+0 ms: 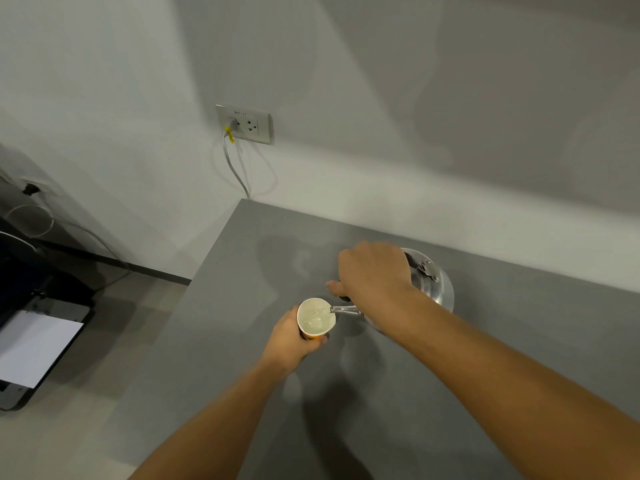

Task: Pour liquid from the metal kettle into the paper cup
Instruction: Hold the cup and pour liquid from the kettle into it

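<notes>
step in hand: we judge the pour is under way; the kettle (434, 289) is tipped with its spout (344, 310) at the rim of the cup (316, 317).
right hand: the right hand (375, 271) is wrapped over the kettle's handle from above, fingers curled tight on it.
left hand: the left hand (292, 336) is closed round the cup's side, holding it just under the spout.
location: we find cup and kettle at the middle of the grey surface (485, 375), the kettle to the right of the cup; whether the cup's base rests on the surface we cannot tell.
doing it well: we advise a slow, steady tilt, the spout kept over the opening, the cup held level, and stopping before the rim.
risk: we judge the liquid may be hot; an overfill would reach the left fingers.
cup appearance: white inside, an orange band low on the outside, pale liquid showing within.
kettle appearance: shiny rounded metal with a thin spout.
</notes>
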A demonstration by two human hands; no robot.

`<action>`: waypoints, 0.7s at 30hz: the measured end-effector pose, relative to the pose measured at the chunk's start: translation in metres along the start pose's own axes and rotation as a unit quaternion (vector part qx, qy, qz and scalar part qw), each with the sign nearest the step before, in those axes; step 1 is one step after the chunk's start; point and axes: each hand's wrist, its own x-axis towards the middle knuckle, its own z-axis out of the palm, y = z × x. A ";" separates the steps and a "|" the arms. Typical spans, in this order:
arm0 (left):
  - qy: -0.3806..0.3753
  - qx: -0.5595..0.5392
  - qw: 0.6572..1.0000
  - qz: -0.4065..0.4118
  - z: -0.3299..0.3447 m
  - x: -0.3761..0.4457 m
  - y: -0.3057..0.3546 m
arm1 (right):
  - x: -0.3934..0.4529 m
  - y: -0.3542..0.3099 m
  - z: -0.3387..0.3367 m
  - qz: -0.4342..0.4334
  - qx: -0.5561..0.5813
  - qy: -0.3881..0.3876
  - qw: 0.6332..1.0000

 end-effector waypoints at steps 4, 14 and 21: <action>0.000 -0.006 1.000 0.004 0.000 0.000 0.000 | 0.000 0.000 0.000 0.002 0.000 0.002 1.000; 0.001 0.005 1.000 0.002 0.000 -0.001 0.001 | 0.003 -0.001 0.001 0.006 -0.002 -0.003 1.000; 0.003 0.001 1.000 0.002 0.001 0.000 -0.001 | 0.004 -0.001 0.000 0.007 0.004 -0.004 1.000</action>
